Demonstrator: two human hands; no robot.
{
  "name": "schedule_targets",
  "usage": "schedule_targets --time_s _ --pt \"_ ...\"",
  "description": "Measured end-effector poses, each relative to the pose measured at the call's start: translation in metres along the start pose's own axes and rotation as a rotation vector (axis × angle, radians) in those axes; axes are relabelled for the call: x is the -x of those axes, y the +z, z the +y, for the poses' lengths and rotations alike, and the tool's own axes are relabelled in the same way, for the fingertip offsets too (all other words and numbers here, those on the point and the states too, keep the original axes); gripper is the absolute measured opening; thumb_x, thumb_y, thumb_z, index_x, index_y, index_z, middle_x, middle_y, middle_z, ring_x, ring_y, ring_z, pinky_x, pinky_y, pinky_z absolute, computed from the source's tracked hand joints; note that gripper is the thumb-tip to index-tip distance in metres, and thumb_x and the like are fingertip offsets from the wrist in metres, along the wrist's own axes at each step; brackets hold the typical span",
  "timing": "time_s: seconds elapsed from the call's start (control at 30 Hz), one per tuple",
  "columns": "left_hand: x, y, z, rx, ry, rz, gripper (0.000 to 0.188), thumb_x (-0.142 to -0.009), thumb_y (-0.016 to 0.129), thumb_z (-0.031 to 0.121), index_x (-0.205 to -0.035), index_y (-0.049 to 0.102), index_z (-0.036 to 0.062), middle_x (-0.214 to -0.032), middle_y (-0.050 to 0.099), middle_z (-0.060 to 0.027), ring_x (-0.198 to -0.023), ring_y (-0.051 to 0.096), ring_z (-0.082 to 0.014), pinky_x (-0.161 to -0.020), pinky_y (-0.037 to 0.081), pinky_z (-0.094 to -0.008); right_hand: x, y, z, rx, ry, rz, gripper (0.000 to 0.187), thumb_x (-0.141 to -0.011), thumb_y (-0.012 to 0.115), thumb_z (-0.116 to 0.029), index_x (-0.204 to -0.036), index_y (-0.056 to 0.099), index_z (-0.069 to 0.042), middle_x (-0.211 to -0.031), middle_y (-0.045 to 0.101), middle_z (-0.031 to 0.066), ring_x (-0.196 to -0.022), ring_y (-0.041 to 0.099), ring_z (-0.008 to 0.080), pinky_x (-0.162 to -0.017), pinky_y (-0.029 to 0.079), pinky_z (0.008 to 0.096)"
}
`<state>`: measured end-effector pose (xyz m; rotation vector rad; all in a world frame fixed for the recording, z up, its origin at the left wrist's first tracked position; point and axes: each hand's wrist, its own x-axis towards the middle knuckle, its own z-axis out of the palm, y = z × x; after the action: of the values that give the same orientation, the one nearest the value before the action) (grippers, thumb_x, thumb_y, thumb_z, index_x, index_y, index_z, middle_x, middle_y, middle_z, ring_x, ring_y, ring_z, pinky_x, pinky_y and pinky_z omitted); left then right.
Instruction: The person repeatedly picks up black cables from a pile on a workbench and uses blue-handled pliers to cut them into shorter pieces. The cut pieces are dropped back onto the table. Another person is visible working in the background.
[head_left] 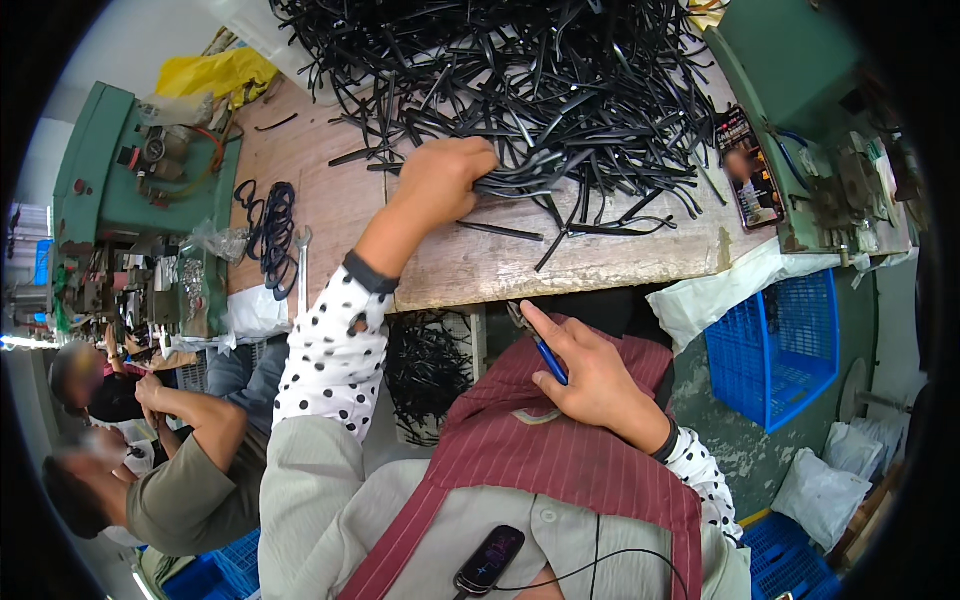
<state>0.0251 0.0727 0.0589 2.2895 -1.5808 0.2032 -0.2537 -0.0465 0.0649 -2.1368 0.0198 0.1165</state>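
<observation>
My left hand (442, 182) reaches onto the wooden table, its fingers closed around a small bundle of slim black strips (535, 176) that look like eyeglass temples. The bundle points rightward from my fist, at the near edge of a large heap of similar black temples (560, 90). Close to my body, below the table edge, my right hand (595, 375) grips blue-handled cutting pliers (550, 362). Their metal jaws point up toward the table, and the index finger lies along them. My palm hides part of the handles.
Green machines (120, 170) flank the table. A wrench (303, 265) and dark looped bands (275, 230) lie on its left, a dark printed package (750, 170) on its right. A blue crate (775, 350) stands right. A container of black pieces (430, 365) is below; a co-worker (195, 485) sits left.
</observation>
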Motion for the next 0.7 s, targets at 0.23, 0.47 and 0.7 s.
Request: schedule_targets --time_s 0.23,0.47,0.7 --pt "0.081 0.040 0.047 0.770 -0.827 0.549 0.027 -0.087 0.074 0.020 -0.104 0.063 0.0014 -0.089 0.064 -0.0014 -0.077 0.055 -0.0088 -0.072 0.047 -0.0259 -0.006 0.003 0.006 0.024 0.006 0.016 0.081 -0.075 0.071 -0.010 -0.149 0.038 -0.018 -0.087 0.053 0.0129 -0.077 0.057 0.0302 -0.073 0.049 0.0389" --pt "0.085 0.018 0.070 1.838 -0.799 0.532 0.024 -0.102 0.052 0.033 -0.100 0.054 0.0090 -0.076 0.053 0.0004 -0.056 0.047 -0.0099 -0.057 0.042 -0.0279 -0.012 -0.005 -0.001 0.227 -0.129 0.170 0.075 -0.075 0.072 -0.012 -0.145 0.047 -0.021 -0.091 0.054 0.0124 -0.082 0.056 0.0310 -0.073 0.048 0.0412" --pt "0.080 -0.001 0.091 2.225 -0.608 0.262 0.040 -0.104 0.038 0.046 -0.099 0.051 0.0090 -0.069 0.048 0.0022 -0.050 0.042 -0.0067 -0.053 0.038 -0.0242 -0.020 -0.015 -0.014 0.443 -0.285 0.223 0.072 -0.071 0.072 -0.008 -0.139 0.053 -0.020 -0.100 0.054 0.0107 -0.091 0.052 0.0309 -0.078 0.042 0.0422"
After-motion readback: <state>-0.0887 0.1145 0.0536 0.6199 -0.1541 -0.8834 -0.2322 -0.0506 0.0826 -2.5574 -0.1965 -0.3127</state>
